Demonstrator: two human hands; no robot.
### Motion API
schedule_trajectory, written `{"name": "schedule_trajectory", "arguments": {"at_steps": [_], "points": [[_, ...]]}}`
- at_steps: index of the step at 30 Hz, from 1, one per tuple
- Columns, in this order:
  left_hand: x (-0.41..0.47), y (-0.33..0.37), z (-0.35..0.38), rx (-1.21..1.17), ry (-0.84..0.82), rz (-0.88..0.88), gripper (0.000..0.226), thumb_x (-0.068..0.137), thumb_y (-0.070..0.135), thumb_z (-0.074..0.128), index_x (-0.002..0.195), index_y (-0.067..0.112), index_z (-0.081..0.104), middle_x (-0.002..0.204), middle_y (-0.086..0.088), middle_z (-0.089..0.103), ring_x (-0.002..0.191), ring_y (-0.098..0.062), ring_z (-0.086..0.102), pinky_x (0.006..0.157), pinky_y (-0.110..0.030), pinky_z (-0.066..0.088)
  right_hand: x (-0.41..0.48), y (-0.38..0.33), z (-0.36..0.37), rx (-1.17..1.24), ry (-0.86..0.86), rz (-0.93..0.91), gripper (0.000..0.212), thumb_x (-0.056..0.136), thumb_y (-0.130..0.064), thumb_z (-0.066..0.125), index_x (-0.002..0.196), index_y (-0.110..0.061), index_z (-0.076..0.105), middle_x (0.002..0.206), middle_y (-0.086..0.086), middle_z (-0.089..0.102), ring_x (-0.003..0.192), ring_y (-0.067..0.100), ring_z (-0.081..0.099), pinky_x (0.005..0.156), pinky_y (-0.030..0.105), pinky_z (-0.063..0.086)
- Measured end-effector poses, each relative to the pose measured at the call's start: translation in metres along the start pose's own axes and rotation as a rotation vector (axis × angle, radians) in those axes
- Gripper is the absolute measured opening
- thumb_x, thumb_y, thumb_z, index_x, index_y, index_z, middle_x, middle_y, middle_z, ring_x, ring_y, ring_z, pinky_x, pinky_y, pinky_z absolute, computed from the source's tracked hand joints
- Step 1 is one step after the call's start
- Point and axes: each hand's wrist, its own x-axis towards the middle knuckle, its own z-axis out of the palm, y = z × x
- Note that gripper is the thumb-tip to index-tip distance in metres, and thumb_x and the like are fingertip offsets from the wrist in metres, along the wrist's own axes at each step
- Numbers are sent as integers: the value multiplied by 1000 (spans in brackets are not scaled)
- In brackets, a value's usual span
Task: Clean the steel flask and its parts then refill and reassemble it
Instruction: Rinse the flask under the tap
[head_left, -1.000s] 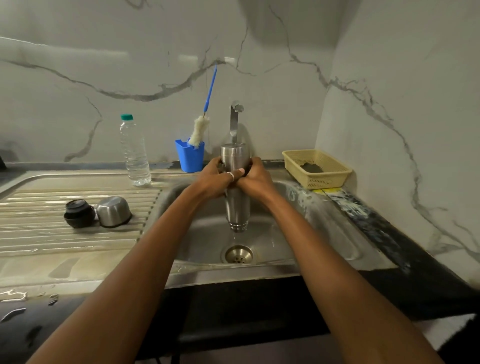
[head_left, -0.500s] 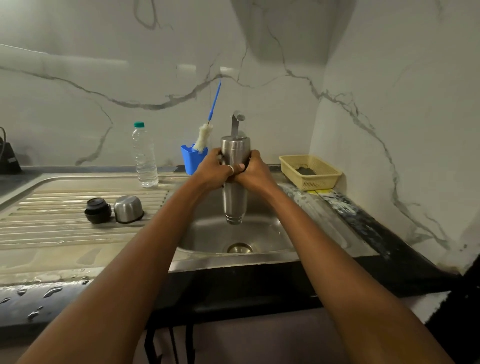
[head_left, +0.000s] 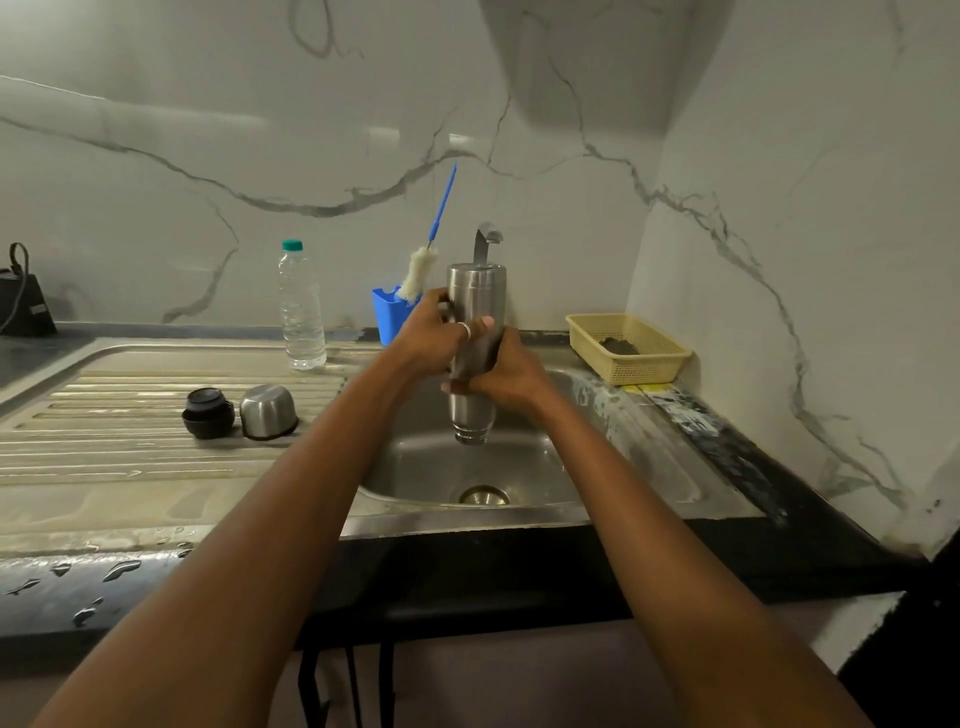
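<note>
The steel flask (head_left: 475, 291) is at centre frame, held upside down over the sink (head_left: 524, 457), narrow threaded mouth pointing at the round drain (head_left: 483, 494). Its body is a brushed-metal cylinder tapering toward the neck.

The left hand (head_left: 431, 332) grips the upper half of the body, fingers curled round it; a pale ring (head_left: 464, 330) sits on one finger. The right hand (head_left: 504, 371) wraps the body just below, touching the left hand.

Left of centre, on the ribbed steel draining board (head_left: 130, 441), two parts lie side by side – a black stopper (head_left: 208, 413), rounded and matt, and a steel cup (head_left: 267, 410), mouth down and glossy.

Behind them stands a clear ribbed plastic bottle (head_left: 301, 306) with a green cap. A blue plastic holder (head_left: 387, 314) carries a bottle brush (head_left: 418, 273) with a fluffy white head and thin blue handle. The curved metal tap (head_left: 485, 241) rises behind the flask.

Right of centre, a yellow mesh basket (head_left: 654, 353) holds a dark scrub pad (head_left: 618, 345). The walls are glossy white marble with grey veins; droplets sit on the dark counter edge at lower left.
</note>
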Motion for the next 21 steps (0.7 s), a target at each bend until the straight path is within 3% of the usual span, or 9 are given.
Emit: {"name": "schedule_trajectory", "arguments": {"at_steps": [8, 10, 12, 13, 16, 21], "points": [[-6, 3, -21, -48, 1, 37, 63, 88, 28, 79, 141, 19, 47, 127, -4, 63, 112, -22, 66, 94, -46, 58, -6, -8, 18, 57, 10, 1, 78, 63, -42, 94, 125, -18, 54, 119, 0, 68, 107, 22, 66, 87, 48, 61], [-6, 8, -30, -65, 33, 64, 57, 89, 26, 79, 137, 18, 49, 122, -2, 65, 108, -18, 67, 89, -42, 59, -3, -20, 18, 37, 13, -15, 51, 69, -35, 93, 103, -23, 56, 111, -1, 66, 103, 22, 66, 87, 45, 60], [-6, 12, -44, -75, 65, 70, 58, 86, 32, 81, 134, 17, 54, 119, 1, 68, 105, -15, 69, 83, -40, 61, 0, -36, 20, 26, 19, -46, 42, 71, -33, 92, 91, -30, 55, 105, -1, 67, 97, 21, 67, 83, 44, 61], [-5, 14, -51, -71, 81, 75, 60, 82, 38, 83, 132, 17, 57, 118, 2, 70, 106, -15, 70, 82, -40, 62, 1, -44, 22, 26, 20, -57, 45, 69, -36, 92, 97, -27, 58, 106, 0, 69, 97, 21, 68, 82, 45, 61], [-9, 21, -74, -54, 108, 92, 59, 80, 44, 83, 129, 18, 62, 116, 4, 72, 108, -14, 69, 86, -39, 60, 5, -66, 35, 5, 28, -63, 79, 61, -48, 92, 123, -14, 56, 114, 4, 70, 100, 24, 69, 80, 48, 62], [-24, 29, -111, -65, 136, 92, 59, 84, 42, 80, 135, 22, 58, 119, 11, 69, 112, -9, 64, 87, -37, 52, 9, -97, 63, 29, 7, -115, 79, 62, -52, 91, 122, -13, 57, 111, 3, 71, 99, 24, 70, 78, 44, 63]]}}
